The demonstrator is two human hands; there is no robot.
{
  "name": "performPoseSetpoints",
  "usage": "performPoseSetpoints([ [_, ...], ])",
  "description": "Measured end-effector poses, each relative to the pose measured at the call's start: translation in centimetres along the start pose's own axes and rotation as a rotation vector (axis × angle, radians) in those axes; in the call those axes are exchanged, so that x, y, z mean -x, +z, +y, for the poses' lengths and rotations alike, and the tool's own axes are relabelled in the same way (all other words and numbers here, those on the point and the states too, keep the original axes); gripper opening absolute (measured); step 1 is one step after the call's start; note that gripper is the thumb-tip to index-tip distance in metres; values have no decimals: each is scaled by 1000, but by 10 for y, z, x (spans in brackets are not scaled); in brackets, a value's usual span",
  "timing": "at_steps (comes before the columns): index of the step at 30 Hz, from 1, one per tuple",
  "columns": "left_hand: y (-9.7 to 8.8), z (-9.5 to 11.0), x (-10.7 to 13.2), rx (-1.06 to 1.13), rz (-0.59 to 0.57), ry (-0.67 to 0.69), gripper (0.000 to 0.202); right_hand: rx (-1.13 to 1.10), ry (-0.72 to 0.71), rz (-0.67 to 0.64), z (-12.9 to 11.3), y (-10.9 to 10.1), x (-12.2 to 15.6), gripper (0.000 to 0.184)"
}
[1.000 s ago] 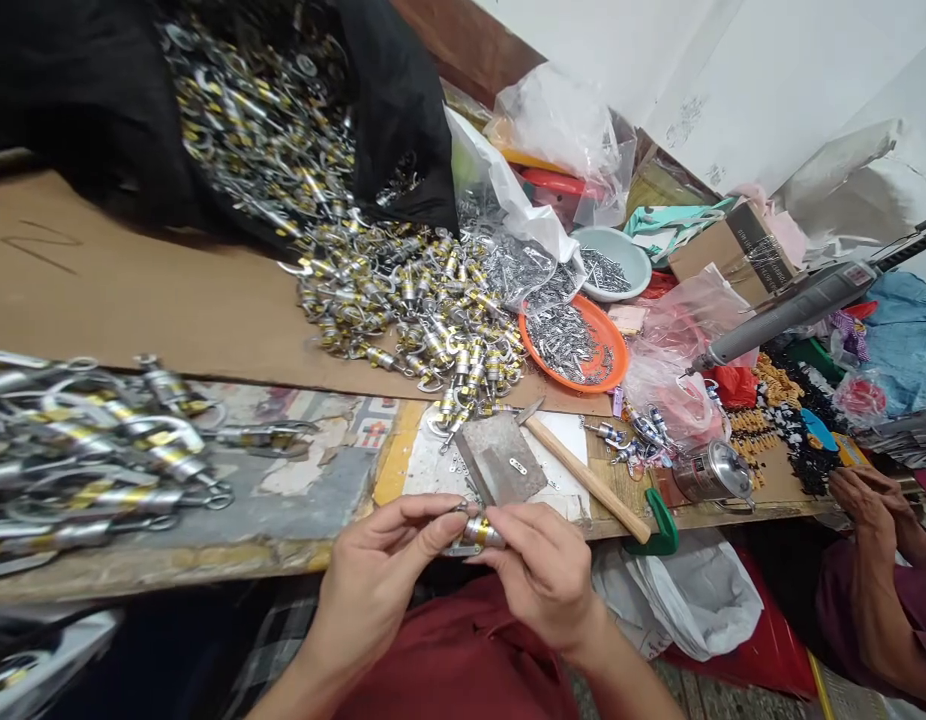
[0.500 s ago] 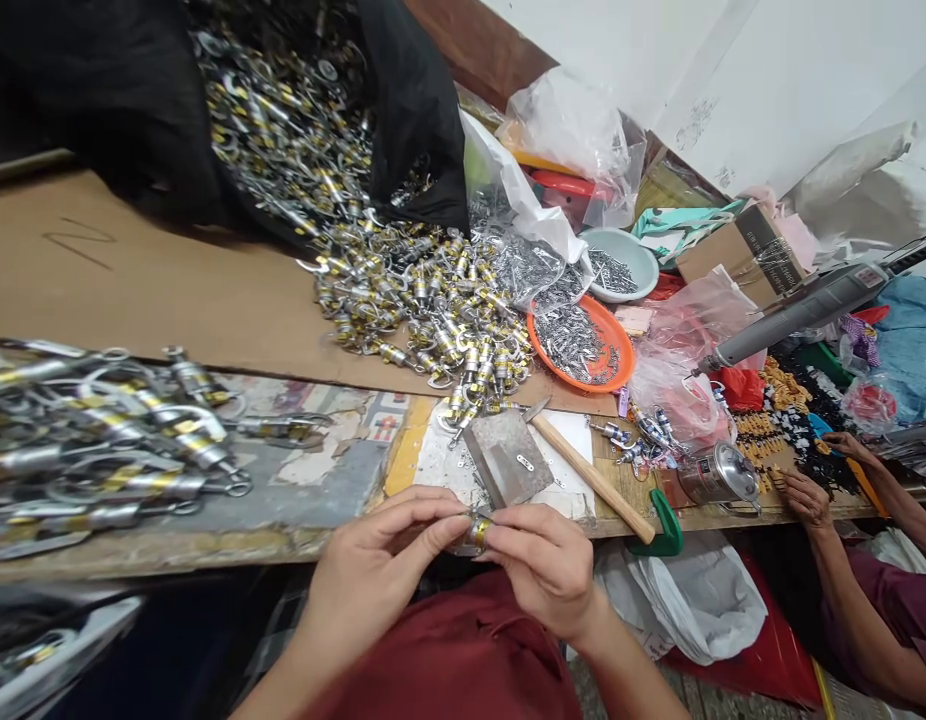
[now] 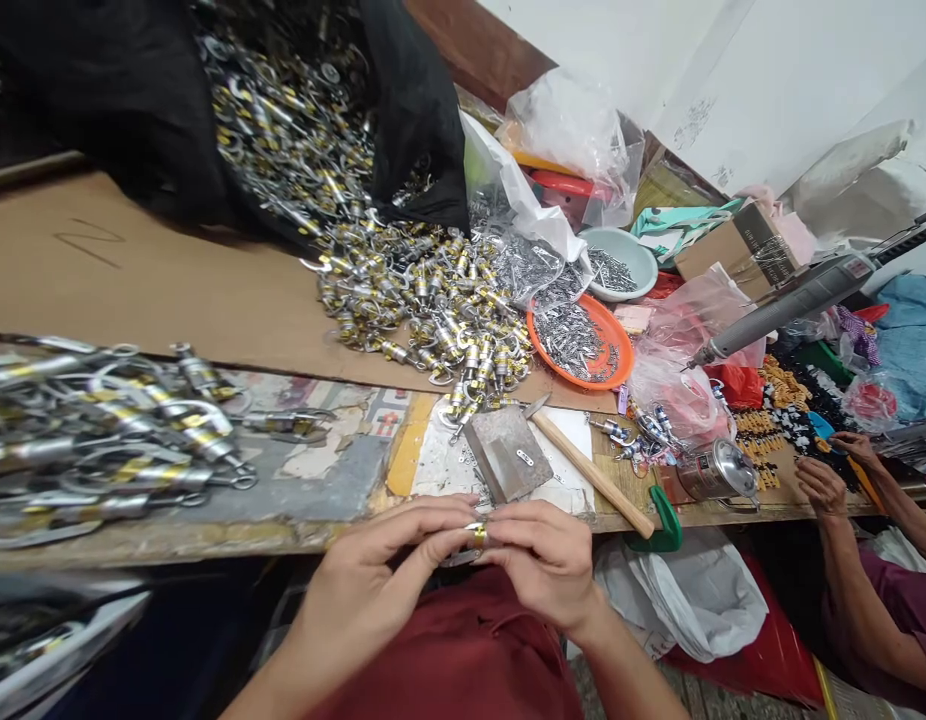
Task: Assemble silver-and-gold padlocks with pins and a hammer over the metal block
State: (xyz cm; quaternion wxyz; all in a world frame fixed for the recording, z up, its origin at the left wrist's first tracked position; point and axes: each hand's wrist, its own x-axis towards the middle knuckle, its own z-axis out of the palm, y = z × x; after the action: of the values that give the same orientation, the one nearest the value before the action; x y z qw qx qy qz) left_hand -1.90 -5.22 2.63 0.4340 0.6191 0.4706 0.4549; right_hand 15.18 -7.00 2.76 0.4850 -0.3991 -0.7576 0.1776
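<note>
My left hand (image 3: 392,565) and my right hand (image 3: 545,565) meet in front of the bench edge. Between their fingertips they pinch a small silver-and-yellow metal fitting (image 3: 479,536), mostly covered by the fingers. It resembles the fittings in the large heap (image 3: 425,290) on the cardboard. Just beyond my hands a flat metal block (image 3: 508,455) lies on white paper, with a small slotted metal plate (image 3: 524,457) on top. A hammer (image 3: 594,475) with a wooden handle rests to the block's right, its head partly hidden.
More fittings (image 3: 133,430) lie at the left; a black bag (image 3: 418,110) spills others. An orange dish (image 3: 617,345) holds small metal parts. A green clamp (image 3: 662,520) grips the bench edge beside a metal can (image 3: 714,470). An electric screwdriver (image 3: 785,315) hangs at the right, near a co-worker's hands (image 3: 823,487).
Both my hands keep the fitting at nearly the same spot, with the fingers slightly shifted and the fitting turned a little. At the right, the co-worker's nearer hand has moved slightly up and right.
</note>
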Motion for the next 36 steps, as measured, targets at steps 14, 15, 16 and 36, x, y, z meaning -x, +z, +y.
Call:
performPoseSetpoints([
  [14,13,-9,13,551,58,-482,57,4,191,-12,-4,3,1,18],
  [15,14,-11,14,552,65,-486,58,13,188,-64,-4,1,0,18],
  [16,15,-13,14,550,69,-488,58,25,188,-108,-4,-2,-1,18],
  [36,32,-19,-6,523,-21,-443,48,557,-82,-129,46,-9,-15,36],
])
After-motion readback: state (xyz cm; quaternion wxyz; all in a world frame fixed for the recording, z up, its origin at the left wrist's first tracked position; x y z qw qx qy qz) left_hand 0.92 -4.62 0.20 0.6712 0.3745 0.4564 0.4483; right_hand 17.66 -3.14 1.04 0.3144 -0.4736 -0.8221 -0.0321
